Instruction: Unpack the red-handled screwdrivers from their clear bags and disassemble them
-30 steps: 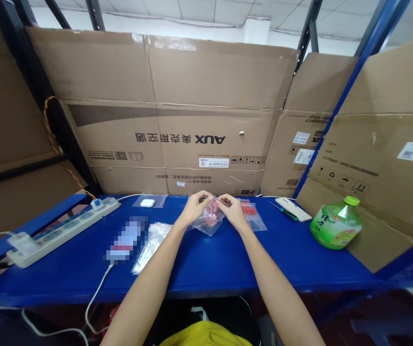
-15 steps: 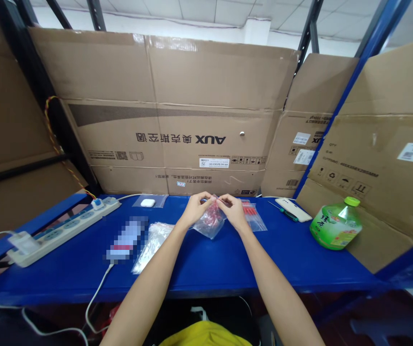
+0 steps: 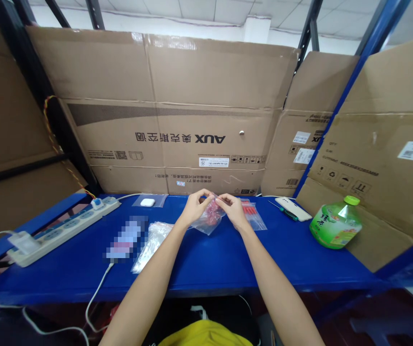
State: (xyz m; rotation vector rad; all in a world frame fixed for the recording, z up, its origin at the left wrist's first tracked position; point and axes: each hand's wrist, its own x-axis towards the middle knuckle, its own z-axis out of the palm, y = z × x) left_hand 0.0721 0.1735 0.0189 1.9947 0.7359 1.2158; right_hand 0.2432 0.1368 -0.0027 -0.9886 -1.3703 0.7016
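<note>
Cardboard sheets (image 3: pixel 177 120) wall off the back of a blue shelf-bench (image 3: pixel 228 259), metal rack uprights behind, ceiling tiles up top. Only one view, the head camera, so all from there.

Bench centre, around 12 o'clock from my chest: my left hand (image 3: pixel 193 207) and right hand (image 3: pixel 232 211) meet over a small clear zip bag (image 3: pixel 210 218) with red bits inside. Both hands have thumb and forefinger pinched together on the bag's top edge, one at each end of the strip; the bag hangs below, its bottom touching or just above the bench, cannot tell which.

Handling, my guess: thin film, very light, floppy, a bit slick; the contents look small and loose, so they would shift if tipped. Best grip is on the stiffer top seam, not the soft belly.

At 1 o'clock, just beside my right hand, another bag with red pieces (image 3: pixel 252 214). At 2 o'clock, a white flat object (image 3: pixel 293 208) with a thin tool beside it, then a green bottle (image 3: pixel 336 225) lying tilted against cardboard. At 10 o'clock, a pile of empty clear bags (image 3: pixel 152 240), a blurred phone-like item (image 3: pixel 125 239) on a cable, a small bag with a white piece (image 3: pixel 148 201), and a white power strip (image 3: pixel 65 228) farther left.
</note>
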